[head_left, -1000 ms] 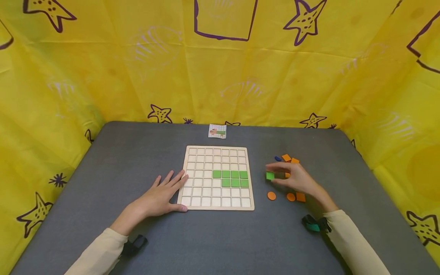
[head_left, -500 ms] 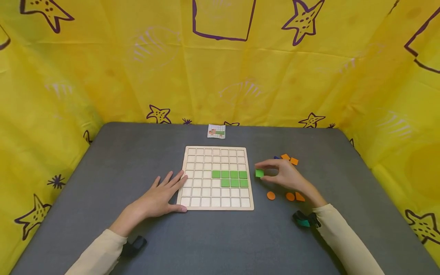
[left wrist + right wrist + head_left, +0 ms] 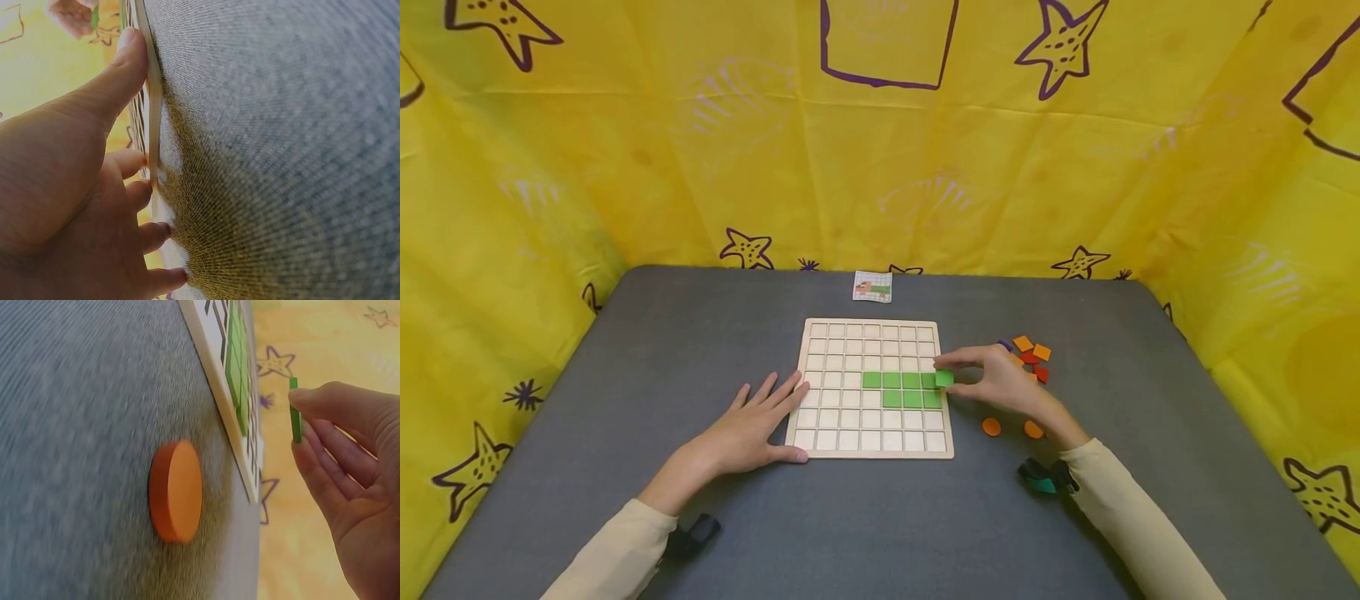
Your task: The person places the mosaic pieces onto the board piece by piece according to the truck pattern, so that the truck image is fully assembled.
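A pale wooden grid board (image 3: 850, 417) lies on the table, with several green square tiles (image 3: 912, 400) set in two rows on its right side. My right hand (image 3: 1000, 382) pinches another green square tile (image 3: 944, 379) between thumb and fingertips, just over the board's right edge. In the right wrist view that green tile (image 3: 295, 411) is seen edge-on, held above the surface. My left hand (image 3: 748, 429) rests at the board's left edge with fingers spread; in the left wrist view the thumb (image 3: 119, 72) and fingertips touch the rim (image 3: 152, 119).
Right of the board lie orange squares (image 3: 1042, 352), red pieces (image 3: 1041, 374), a partly hidden blue piece (image 3: 1005, 344) and orange discs (image 3: 992, 427). A small printed picture card (image 3: 872, 287) lies behind the board. Yellow patterned cloth (image 3: 880, 167) surrounds the grey table (image 3: 722, 333).
My right hand has carried the green tile leftward from the loose pieces to the board's right edge, uncovering red pieces behind it. My left hand stays in place.
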`<act>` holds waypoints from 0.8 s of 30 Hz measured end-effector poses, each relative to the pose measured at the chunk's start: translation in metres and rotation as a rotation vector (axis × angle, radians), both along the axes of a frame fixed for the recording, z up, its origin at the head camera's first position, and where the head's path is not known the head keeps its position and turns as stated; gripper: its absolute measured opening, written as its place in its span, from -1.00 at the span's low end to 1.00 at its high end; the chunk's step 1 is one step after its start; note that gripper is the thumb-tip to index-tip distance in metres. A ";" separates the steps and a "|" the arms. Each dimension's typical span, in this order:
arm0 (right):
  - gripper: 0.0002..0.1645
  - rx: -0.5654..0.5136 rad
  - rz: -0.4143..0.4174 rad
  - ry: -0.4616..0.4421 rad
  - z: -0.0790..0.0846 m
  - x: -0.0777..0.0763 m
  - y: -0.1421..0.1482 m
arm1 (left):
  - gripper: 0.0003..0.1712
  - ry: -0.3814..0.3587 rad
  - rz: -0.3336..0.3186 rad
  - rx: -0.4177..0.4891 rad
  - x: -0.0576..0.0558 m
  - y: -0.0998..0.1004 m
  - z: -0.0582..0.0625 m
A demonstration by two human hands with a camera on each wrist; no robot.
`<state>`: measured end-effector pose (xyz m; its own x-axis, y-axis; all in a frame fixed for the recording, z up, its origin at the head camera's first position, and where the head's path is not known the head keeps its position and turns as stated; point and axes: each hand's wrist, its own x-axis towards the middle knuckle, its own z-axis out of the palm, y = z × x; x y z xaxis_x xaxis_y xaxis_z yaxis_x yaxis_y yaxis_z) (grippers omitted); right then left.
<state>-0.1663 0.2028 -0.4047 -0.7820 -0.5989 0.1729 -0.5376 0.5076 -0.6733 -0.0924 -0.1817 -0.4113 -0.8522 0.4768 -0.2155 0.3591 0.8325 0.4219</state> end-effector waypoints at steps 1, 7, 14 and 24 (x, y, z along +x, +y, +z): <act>-0.53 -0.002 0.008 0.003 0.000 0.000 -0.002 | 0.17 0.000 0.001 -0.002 0.000 0.000 0.000; -0.47 -0.051 0.024 0.003 0.000 -0.002 -0.013 | 0.16 0.006 -0.005 0.000 0.001 -0.001 0.001; -0.47 -0.058 0.048 0.005 0.001 -0.004 -0.027 | 0.14 0.027 -0.014 0.006 0.002 -0.001 0.002; -0.50 -0.075 0.107 0.037 0.005 -0.005 -0.049 | 0.15 0.020 -0.013 -0.003 0.001 0.000 0.001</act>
